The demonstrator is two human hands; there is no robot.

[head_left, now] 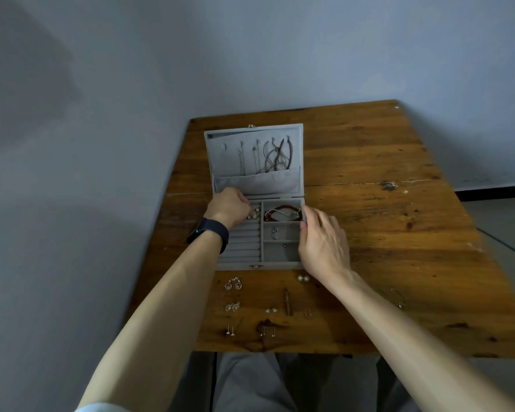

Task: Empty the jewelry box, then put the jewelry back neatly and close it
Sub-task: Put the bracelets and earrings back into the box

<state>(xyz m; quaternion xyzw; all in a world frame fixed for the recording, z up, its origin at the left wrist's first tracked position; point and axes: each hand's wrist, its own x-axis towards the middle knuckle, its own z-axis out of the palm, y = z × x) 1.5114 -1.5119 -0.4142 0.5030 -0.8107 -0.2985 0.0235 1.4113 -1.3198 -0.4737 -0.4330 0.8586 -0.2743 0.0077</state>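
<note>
**While the Box Stands Open, Both Hands Work at Its Tray**

While the grey jewelry box (257, 236) sits open near the left side of the wooden table (384, 203), both hands are at its tray. Its lid (254, 160) leans back, with thin chains and a dark red cord necklace (277, 157) hanging from hooks above a fabric pocket.

The left hand (229, 208), with a dark watch band (209, 234) on its wrist, reaches into the far left compartment. Its fingers are curled down and the tips pinch a few small pale earrings (252, 215) there. The right hand (321, 242) lies against the box's right wall with relaxed, mostly straight fingers, the thumb touching the rim and nothing in its grasp.

A red bead bracelet (283, 212) fills the far right compartment. A silver piece (275, 233) lies in the compartment nearer the person, and a tiny item (too small to identify) sits in the nearest one. The ring rolls (244, 246) on the left look bare.

On the table in front of the box, spread well apart, lie several earring pairs: pink-stoned drops (232, 283), clear ones (232, 306), studs (230, 331), and pearl earrings (303, 278). A dark stick-like piece (288, 301) lies among them. A thin bangle (399, 298) rests just beyond the right forearm.
</note>
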